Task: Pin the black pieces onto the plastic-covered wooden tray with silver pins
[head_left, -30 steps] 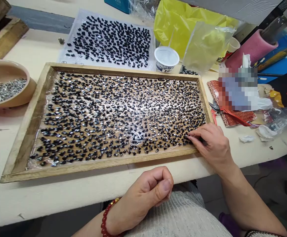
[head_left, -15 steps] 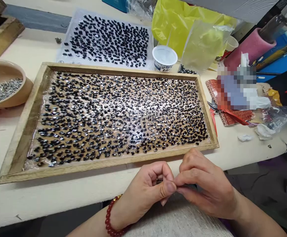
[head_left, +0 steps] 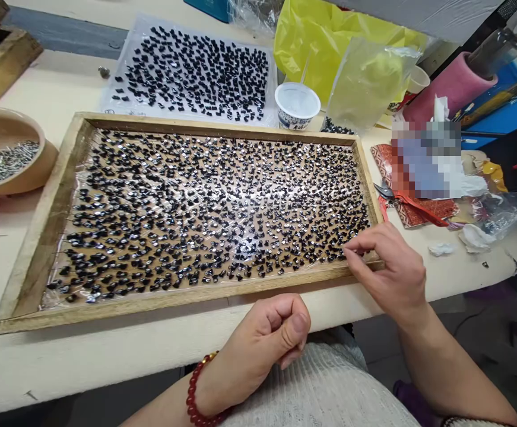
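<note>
My right hand reaches over the front right corner of a wooden-framed tray. Its thumb and forefinger are pinched together among the black pieces; anything between the fingertips is too small to make out. Many small, shiny black pieces stand in rows on a plastic-covered board inside the frame, some on thin wires or pins. Below the tray's front edge, my left hand is closed in a loose fist, with the thumb over the forefinger. The inside of this fist is hidden.
Behind the tray lies a plastic-covered sheet of black pieces, beside a white cup. A bowl of metal pins stands at left. Red-handled pliers, a yellow bag and a pink cylinder crowd the right.
My right hand has parted from my left and moved up and right onto the tray's front right corner. My left hand has closed more and stayed nearly in place.
</note>
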A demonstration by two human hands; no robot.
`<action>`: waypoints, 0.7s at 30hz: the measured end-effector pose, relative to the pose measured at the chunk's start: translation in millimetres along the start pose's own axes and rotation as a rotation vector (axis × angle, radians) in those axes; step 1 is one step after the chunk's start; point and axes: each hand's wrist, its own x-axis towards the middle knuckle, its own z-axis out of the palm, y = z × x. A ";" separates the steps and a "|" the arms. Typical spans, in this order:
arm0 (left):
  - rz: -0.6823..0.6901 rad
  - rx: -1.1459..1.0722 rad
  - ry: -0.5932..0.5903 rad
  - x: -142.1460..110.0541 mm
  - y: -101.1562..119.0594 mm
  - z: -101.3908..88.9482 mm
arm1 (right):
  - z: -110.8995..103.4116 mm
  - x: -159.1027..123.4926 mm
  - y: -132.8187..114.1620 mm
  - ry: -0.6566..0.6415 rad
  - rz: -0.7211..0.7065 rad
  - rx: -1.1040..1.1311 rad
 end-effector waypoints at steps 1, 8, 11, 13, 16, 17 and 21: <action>0.011 0.000 -0.007 -0.3 -0.9 -0.3 | 1.0 2.8 7.0 -0.007 -0.007 -0.061; 0.036 -0.001 -0.061 -1.8 0.4 -0.6 | 6.6 17.0 22.8 -0.170 -0.083 -0.308; 0.028 -0.015 -0.080 -2.4 2.4 -1.2 | 7.1 20.2 22.9 -0.214 -0.134 -0.345; 0.020 -0.025 -0.091 -2.7 3.0 -1.7 | 7.3 21.7 23.3 -0.235 -0.163 -0.353; 0.017 -0.029 -0.098 -3.3 3.3 -2.3 | 7.5 23.1 23.6 -0.256 -0.192 -0.361; 0.017 -0.031 -0.100 -3.5 3.3 -2.3 | 7.6 23.3 23.5 -0.261 -0.195 -0.361; 0.014 -0.035 -0.093 -5.6 2.6 -3.1 | 7.8 24.2 23.1 -0.265 -0.194 -0.357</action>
